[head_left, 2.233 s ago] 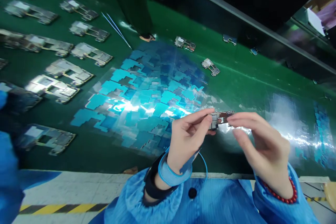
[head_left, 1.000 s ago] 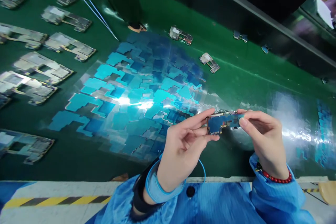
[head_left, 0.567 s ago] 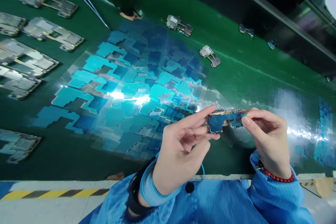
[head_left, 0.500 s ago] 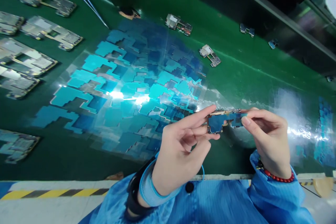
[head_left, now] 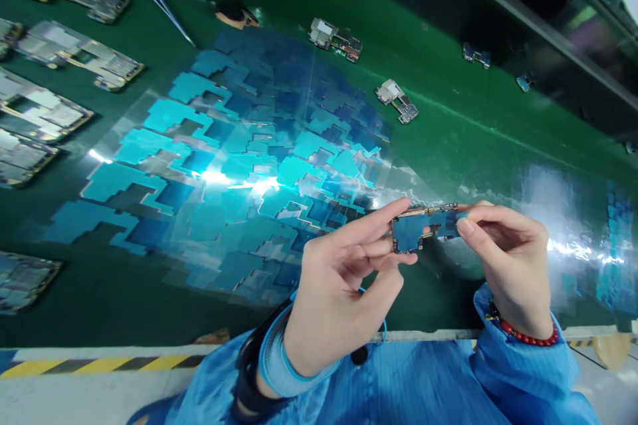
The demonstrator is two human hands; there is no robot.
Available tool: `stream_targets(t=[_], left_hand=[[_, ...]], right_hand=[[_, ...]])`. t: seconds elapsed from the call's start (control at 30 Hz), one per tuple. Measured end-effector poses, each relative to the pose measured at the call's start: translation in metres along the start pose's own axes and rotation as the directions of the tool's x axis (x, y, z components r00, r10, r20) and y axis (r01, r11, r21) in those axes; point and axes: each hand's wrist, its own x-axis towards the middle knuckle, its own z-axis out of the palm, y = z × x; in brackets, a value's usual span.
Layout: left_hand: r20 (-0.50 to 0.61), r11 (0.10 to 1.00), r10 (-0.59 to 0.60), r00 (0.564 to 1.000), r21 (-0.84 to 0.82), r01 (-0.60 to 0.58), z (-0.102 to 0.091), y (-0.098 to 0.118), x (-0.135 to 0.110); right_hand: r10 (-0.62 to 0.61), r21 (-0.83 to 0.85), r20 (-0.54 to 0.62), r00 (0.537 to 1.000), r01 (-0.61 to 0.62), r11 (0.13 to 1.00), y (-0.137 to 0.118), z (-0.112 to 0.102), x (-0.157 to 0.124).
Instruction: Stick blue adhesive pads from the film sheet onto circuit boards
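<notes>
My left hand supports a small phone circuit board by its left end, the index finger stretched along the upper edge. A piece of blue film covers much of the board's face that I see. At the right end, thumb and index finger of my right hand are pinched on the film's end, against or very close to the board. Below and to the left of the board lies a sheet of overlapping blue die-cut film pieces on the green mat.
Several larger circuit boards line the left side. White tweezers lie at the upper left. Two small boards sit beyond my hands. More blue film lies at the far right. A dark ledge runs along the back.
The blue film's right part now lies more evenly along the board, where before it was slightly skewed. The view has shifted a little; both hands stay almost in place.
</notes>
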Motion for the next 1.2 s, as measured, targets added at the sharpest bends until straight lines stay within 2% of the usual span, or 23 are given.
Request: stream_targets(t=[0.33, 0.6, 0.97, 1.07, 1.2], left_hand=[[0.005, 0.998, 0.017, 1.000, -0.067, -0.017, 0.000, -0.002, 0.000], [-0.017, 1.000, 0.010, 1.000, 0.028, -0.010, 0.000, 0.000, 0.000], [-0.004, 0.995, 0.027, 1.000, -0.091, -0.027, 0.003, -0.003, 0.000], [-0.007, 0.996, 0.041, 0.999, -0.078, -0.042, 0.002, -0.006, 0.002], [0.087, 0.992, 0.122, 0.989, 0.027, -0.125, -0.005, -0.010, 0.008]], right_hand=[[-0.003, -0.001, 0.000, 1.000, 0.003, 1.000, 0.000, 0.000, 0.000], [-0.004, -0.018, -0.016, 1.000, 0.004, 1.000, -0.001, 0.002, 0.000], [-0.005, -0.007, -0.013, 1.000, 0.005, 1.000, -0.003, 0.002, 0.000], [-0.009, -0.009, -0.011, 1.000, 0.008, 1.000, -0.003, 0.003, 0.001], [-0.029, -0.013, -0.001, 1.000, 0.029, 0.999, -0.002, 0.003, 0.001]])
